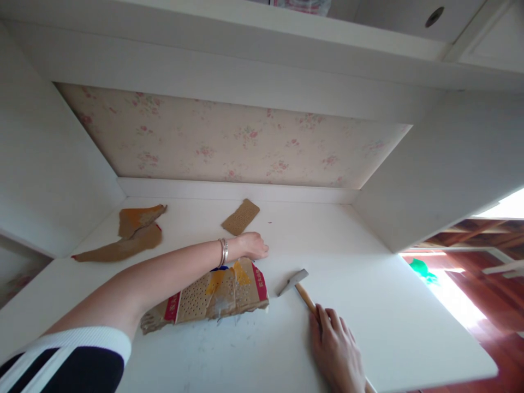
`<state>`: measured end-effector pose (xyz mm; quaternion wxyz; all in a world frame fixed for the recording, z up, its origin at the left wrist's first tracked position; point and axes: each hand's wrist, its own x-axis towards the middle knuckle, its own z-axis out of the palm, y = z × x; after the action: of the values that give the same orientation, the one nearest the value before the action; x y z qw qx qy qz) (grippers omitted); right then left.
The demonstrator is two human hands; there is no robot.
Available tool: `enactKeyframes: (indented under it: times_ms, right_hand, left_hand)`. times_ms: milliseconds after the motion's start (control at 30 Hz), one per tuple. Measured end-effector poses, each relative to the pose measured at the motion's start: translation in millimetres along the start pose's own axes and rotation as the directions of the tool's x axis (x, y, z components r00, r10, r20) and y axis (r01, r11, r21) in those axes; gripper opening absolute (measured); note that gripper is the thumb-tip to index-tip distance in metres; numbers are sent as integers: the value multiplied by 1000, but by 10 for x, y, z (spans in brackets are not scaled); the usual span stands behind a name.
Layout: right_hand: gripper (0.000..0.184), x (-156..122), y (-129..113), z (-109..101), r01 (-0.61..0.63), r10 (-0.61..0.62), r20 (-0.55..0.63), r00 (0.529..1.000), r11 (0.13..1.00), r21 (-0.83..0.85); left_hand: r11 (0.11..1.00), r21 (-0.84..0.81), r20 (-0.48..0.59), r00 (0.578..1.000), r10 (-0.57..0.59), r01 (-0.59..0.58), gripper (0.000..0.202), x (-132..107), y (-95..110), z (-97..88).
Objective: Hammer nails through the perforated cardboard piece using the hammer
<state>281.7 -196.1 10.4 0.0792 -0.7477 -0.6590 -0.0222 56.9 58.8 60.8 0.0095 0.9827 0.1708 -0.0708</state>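
My right hand (pixel 338 346) is wrapped round the wooden handle of a hammer (pixel 305 297), whose metal head lies over the white surface. My left hand (pixel 250 245) is closed with its fingers curled down near the table; whatever they may hold is hidden. Just below that hand lies a worn piece of cardboard (pixel 200 299), dotted with rows of small holes, with red printed bands and yellow patches. The left forearm crosses over its upper edge. Behind my left hand sits a small brown rectangular piece of cardboard (pixel 240 217) with a finely pitted face.
Torn cardboard scraps (pixel 135 240) lie at the back left of the white desktop (pixel 401 322). White side panels and an overhead shelf (pixel 245 54) enclose it, with flowered wallpaper (pixel 229 142) behind. On the reddish floor at right is a green item (pixel 423 270).
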Motion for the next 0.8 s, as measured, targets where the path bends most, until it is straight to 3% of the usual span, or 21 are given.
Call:
enactKeyframes:
  times_ms: [67, 267, 367, 467, 500, 567, 667, 733, 800]
  right_hand:
    - [29, 23, -5, 14, 6, -6, 14, 1000, 1000, 15]
    - [31, 203, -89, 65, -11, 5, 79, 997, 997, 80]
    - [32, 324, -149, 21, 2, -9, 79, 997, 995, 100]
    - [36, 406, -287, -158, 18, -15, -19, 1000, 980, 197]
    - [39, 421, -368, -257, 18, -1, -62, 998, 962, 273]
    - [41, 438, -579, -501, 48, -24, -55, 998, 862, 505]
    - [38, 474, -952, -879, 7, -144, 106, 984, 623, 782]
    - [36, 528, -1168, -1060, 56, -282, 104, 954, 507, 860]
    - [31, 601, -1326, -1159, 92, -333, 71, 940, 449, 889]
  left_hand:
    - [1000, 9, -70, 997, -15, 16, 6, -55, -11, -150]
    - [981, -19, -305, 934, -188, 191, 21, -472, 26, -675]
    - [944, -69, -377, 868, -324, 323, 26, -811, 215, -807]
    - [904, -130, -408, 809, -423, 407, 33, -1124, 510, -861]
    - [887, -224, -407, 789, -461, 403, 32, -1204, 616, -874]
    - [840, -393, -393, 757, -522, 375, 29, -1315, 809, -905]
    - [767, -544, -338, 748, -570, 339, 31, -1367, 1007, -952]
    - [749, -583, -318, 760, -567, 314, 29, -1359, 1063, -968]
    - [740, -607, -310, 771, -556, 290, 26, -1348, 1075, -969]
